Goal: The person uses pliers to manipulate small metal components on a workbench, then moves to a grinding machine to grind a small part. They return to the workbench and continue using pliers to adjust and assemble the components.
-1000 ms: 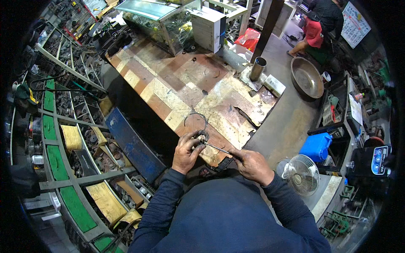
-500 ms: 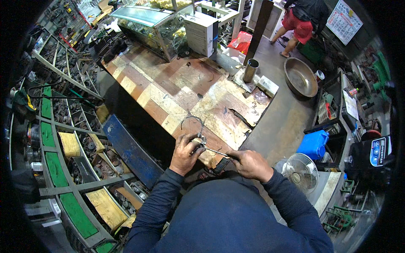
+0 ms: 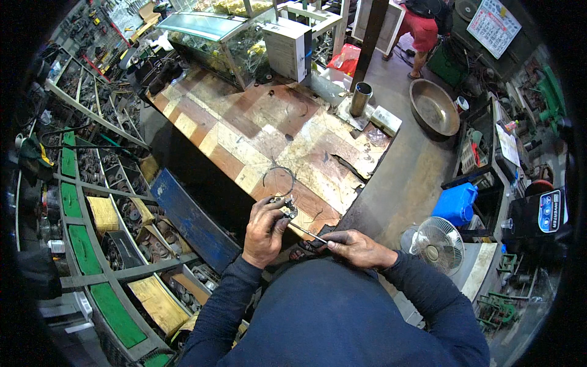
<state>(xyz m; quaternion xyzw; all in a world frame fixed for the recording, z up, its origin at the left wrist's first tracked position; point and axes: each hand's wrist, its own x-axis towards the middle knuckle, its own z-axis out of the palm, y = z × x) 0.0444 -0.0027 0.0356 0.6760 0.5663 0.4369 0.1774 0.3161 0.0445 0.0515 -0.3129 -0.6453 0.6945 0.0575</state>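
Observation:
My left hand (image 3: 264, 237) pinches a small metal fitting (image 3: 290, 210) between thumb and fingers, above the near corner of the worktable (image 3: 257, 174). A thin dark loop (image 3: 292, 177) curves up beyond the fitting; whether it joins the fitting, I cannot tell. Closed in my right hand (image 3: 362, 248) is a slim tool with a thin metal shaft (image 3: 310, 234), like a screwdriver. Its shaft slants up to the left, the far end at or very near the fitting. My fingers hide most of its grip end.
A metal cylinder (image 3: 361, 101) and a pale block (image 3: 386, 120) sit on the table's right side. Beyond stand a glass case (image 3: 208, 52) and a box (image 3: 286, 52). Parts bins (image 3: 156, 303) line the left. Right are a fan (image 3: 439, 244), blue jug (image 3: 455, 205) and basin (image 3: 434, 110).
Both my hands have shifted slightly, the right one a little lower and to the left, and the shaft now slants more steeply. In the background, the person in red shorts has moved left and bends over.

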